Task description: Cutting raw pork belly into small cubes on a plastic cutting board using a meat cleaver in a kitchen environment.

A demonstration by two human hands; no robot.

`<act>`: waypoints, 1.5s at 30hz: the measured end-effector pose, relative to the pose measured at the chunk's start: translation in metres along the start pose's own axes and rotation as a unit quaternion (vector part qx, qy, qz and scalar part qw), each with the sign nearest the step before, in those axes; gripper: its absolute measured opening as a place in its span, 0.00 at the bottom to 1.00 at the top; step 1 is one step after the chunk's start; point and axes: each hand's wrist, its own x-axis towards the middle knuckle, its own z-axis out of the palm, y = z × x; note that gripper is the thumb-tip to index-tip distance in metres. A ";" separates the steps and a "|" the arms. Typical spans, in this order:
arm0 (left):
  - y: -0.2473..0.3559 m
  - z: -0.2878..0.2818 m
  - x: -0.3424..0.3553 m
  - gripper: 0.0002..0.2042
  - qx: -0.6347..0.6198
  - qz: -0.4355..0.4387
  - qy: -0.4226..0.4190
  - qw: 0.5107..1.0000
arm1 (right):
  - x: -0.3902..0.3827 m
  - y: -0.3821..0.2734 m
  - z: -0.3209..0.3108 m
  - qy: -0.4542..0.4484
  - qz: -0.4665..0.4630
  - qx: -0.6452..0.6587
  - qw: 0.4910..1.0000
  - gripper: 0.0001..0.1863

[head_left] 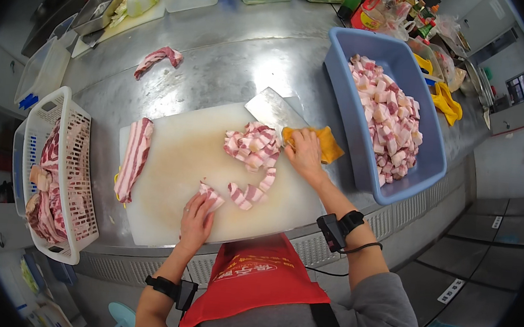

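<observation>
On the white cutting board (177, 131), toward the near edge: a short pork piece (212, 196), with the left hand (194, 221) against its left side. Curved fingers over the meat, apparently steadying; cannot tell whether gripping firmly or merely resting. At the board's right edge: the right hand (305, 152), on a mustard-coloured cloth (329, 146); cannot tell whether bunching it or just lying on top. Flat across the board's far right corner: a cleaver (271, 109). Right of the short piece, still on the board: a curved row of cut chunks (252, 194), leading up to a heaped pile of cubes (252, 145). Along the board's left edge: a long pork strip (134, 160).

Looks light, soft and fatty; probably slides under pressure and bends rather than breaks. Best to hold the short piece low on both flanks, fingertips tucked back; to lift the long strip, best to support it near the middle, likely limp at both ends.
</observation>
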 end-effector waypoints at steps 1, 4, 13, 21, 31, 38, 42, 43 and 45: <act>-0.001 0.000 0.000 0.20 -0.002 0.001 -0.003 1.000 | 0.001 0.001 0.003 -0.002 0.021 0.008 1.000 0.12; -0.001 0.000 -0.003 0.20 -0.007 -0.006 0.002 1.000 | 0.004 0.002 0.005 0.014 0.062 0.048 0.997 0.15; 0.000 -0.001 -0.001 0.19 -0.003 0.003 0.007 1.000 | 0.018 0.005 -0.016 0.147 0.081 0.029 0.985 0.12; 0.000 -0.002 -0.001 0.19 -0.007 0.007 -0.001 1.000 | -0.021 0.001 -0.026 -0.015 -0.037 0.031 0.999 0.10; -0.001 -0.001 -0.001 0.19 -0.004 0.008 0.004 1.000 | 0.000 0.009 -0.011 0.055 0.078 -0.001 0.995 0.07; -0.001 0.000 0.000 0.19 -0.006 0.011 0.006 1.000 | -0.005 0.029 -0.037 -0.021 0.286 0.334 0.898 0.17; -0.003 0.001 -0.002 0.20 -0.005 0.010 0.008 1.000 | -0.022 0.023 -0.033 -0.093 -0.024 0.190 0.977 0.22; -0.003 0.000 -0.003 0.20 -0.003 0.012 0.011 1.000 | -0.027 0.016 -0.029 -0.103 -0.017 0.078 0.991 0.24; -0.003 0.001 -0.001 0.20 -0.001 0.014 0.008 1.000 | -0.030 0.006 -0.021 -0.063 -0.009 -0.053 0.997 0.24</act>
